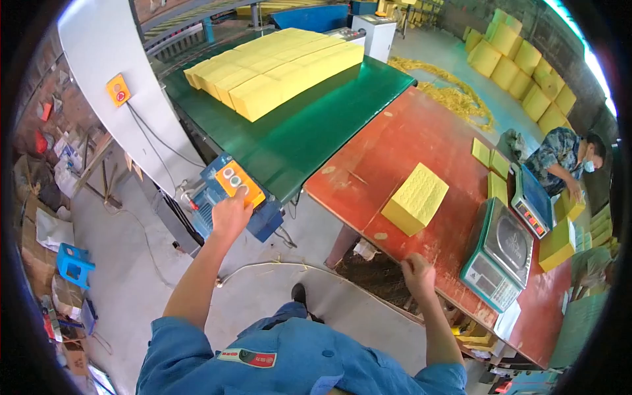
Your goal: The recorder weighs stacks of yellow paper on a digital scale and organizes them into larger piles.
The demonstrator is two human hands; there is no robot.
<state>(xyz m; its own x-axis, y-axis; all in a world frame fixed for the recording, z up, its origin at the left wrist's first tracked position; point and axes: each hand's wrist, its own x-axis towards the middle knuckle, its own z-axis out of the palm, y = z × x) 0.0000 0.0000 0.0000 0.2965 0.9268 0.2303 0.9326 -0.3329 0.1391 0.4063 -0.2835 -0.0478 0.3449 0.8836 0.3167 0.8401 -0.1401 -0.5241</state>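
Orange button panel point(238, 182) meets folded left fingers point(242, 193); curled right fingers point(409, 264), seemingly empty, hang near a lettered scale point(495, 255).

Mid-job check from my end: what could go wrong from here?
The left hand is at the orange button box, whose buttons sit close together, so a wrong press seems possible. If the green belt runs, the grouped yellow blocks on it might shift apart at their seams. A pale hose or cable curves across the floor near a dark shoe and could catch a foot.
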